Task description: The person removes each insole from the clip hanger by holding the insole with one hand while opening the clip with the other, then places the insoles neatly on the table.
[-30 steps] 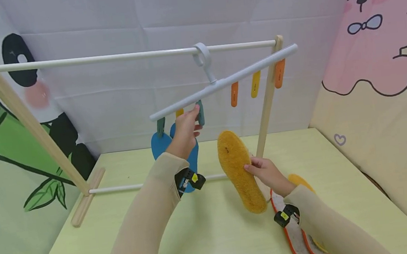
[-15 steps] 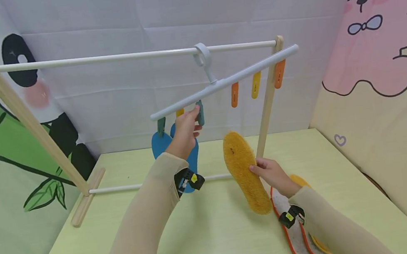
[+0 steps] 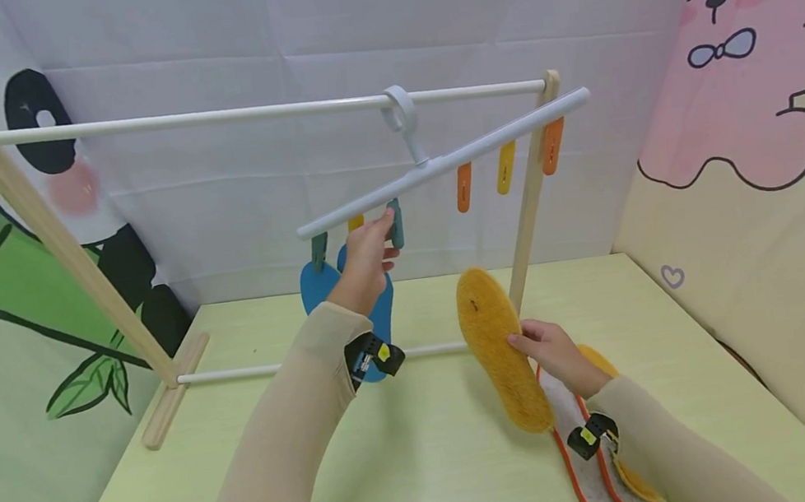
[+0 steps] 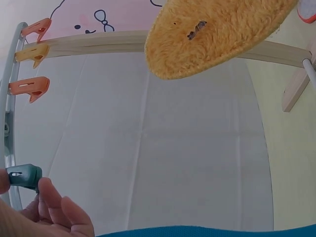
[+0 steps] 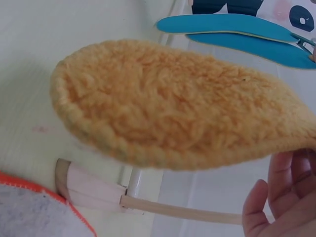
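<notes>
Viewed from my remote post, the white hanger (image 3: 452, 160) slopes, its left end lower, and hangs by its hook from the upper rail (image 3: 208, 117) of a wooden-sided rack. Beneath the hanger's right half, well apart from its bar, I see the fuzzy yellow insole (image 3: 500, 347), tilted with its upper end toward the hanger's middle. My right hand (image 3: 550, 350) pinches it partway along its right edge: the thumb lies on the fuzzy face, the other fingers pass behind, and both ends extend free of the grip. Directly under the hanger's lower half, my left hand (image 3: 366, 259) holds a teal clip (image 4: 27, 175) narrowly between thumb and fingertip; the yellow insole is well apart from these fingers. I cannot tell whether that clip's jaws are parted. At the hanger's low end, blue insoles (image 3: 382, 311) hang beside a green clip (image 3: 319, 250), partly hidden by my left arm. Along its raised half hang an orange clip (image 3: 465, 187), a yellow clip (image 3: 506, 168) and another orange one. Below the hanger's right end, red-edged grey insoles (image 3: 580, 471) and a second yellow insole (image 3: 594, 357) lie on the table (image 3: 399, 483).
</notes>
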A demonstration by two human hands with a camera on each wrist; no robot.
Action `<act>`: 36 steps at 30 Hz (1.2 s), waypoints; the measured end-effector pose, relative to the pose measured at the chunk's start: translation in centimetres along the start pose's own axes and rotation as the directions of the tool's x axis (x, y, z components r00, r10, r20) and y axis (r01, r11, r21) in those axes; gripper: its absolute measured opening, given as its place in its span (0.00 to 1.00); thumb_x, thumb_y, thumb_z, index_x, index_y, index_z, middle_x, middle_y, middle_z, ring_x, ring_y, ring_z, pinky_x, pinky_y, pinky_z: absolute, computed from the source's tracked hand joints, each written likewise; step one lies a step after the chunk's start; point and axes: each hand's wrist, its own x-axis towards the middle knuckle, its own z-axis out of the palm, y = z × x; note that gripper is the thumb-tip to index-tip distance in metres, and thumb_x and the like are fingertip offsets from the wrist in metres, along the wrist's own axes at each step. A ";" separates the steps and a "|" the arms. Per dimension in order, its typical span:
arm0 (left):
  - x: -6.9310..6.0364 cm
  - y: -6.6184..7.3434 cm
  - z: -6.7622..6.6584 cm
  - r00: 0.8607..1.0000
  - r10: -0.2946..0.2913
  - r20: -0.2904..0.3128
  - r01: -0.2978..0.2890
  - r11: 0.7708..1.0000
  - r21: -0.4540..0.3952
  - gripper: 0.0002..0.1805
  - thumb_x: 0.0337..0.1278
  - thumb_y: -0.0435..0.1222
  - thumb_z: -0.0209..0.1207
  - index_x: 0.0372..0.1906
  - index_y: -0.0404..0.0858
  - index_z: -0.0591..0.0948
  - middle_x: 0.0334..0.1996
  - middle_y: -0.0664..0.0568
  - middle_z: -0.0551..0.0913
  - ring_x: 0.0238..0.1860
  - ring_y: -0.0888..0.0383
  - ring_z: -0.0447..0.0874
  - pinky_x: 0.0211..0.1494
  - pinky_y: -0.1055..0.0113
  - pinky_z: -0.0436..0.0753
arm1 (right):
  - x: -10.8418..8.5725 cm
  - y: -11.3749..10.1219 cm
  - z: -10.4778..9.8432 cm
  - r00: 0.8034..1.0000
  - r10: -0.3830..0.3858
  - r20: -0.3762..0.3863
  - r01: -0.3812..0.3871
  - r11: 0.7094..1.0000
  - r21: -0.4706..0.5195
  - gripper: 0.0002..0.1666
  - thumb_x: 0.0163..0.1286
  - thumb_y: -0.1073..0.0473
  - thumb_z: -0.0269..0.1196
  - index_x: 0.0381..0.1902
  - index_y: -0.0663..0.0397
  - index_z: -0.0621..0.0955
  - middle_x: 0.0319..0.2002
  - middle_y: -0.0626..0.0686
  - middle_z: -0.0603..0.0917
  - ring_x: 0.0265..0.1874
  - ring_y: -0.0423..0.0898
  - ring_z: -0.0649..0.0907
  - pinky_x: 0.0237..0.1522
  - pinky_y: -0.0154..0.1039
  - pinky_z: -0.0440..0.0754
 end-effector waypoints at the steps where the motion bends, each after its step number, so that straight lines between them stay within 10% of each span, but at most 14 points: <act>1: 0.0 0.0 0.0 1.000 -0.001 0.000 0.001 1.000 0.000 0.19 0.68 0.48 0.54 0.51 0.37 0.77 0.42 0.52 0.75 0.35 0.55 0.68 0.41 0.65 0.65 | -0.1 0.1 -0.1 1.000 0.008 -0.005 -0.008 1.000 -0.010 0.17 0.74 0.62 0.54 0.49 0.74 0.76 0.45 0.61 0.83 0.43 0.46 0.80 0.52 0.49 0.75; 19: 0.4 0.1 -0.3 1.000 -0.009 -0.010 0.009 1.000 -0.019 0.14 0.69 0.50 0.51 0.36 0.44 0.75 0.36 0.53 0.74 0.27 0.56 0.68 0.35 0.67 0.64 | -2.0 2.5 -2.2 0.996 0.073 -0.058 -0.073 0.997 0.016 0.13 0.75 0.60 0.53 0.35 0.68 0.73 0.27 0.51 0.71 0.31 0.46 0.71 0.36 0.38 0.71; 36: 0.7 0.1 -0.4 1.000 0.001 -0.022 -0.002 1.000 -0.031 0.14 0.67 0.51 0.53 0.36 0.45 0.76 0.35 0.53 0.74 0.29 0.57 0.68 0.37 0.66 0.63 | -3.5 4.4 -3.2 0.982 0.157 -0.107 -0.157 0.988 0.010 0.17 0.75 0.58 0.52 0.46 0.71 0.75 0.33 0.51 0.77 0.33 0.43 0.75 0.38 0.39 0.74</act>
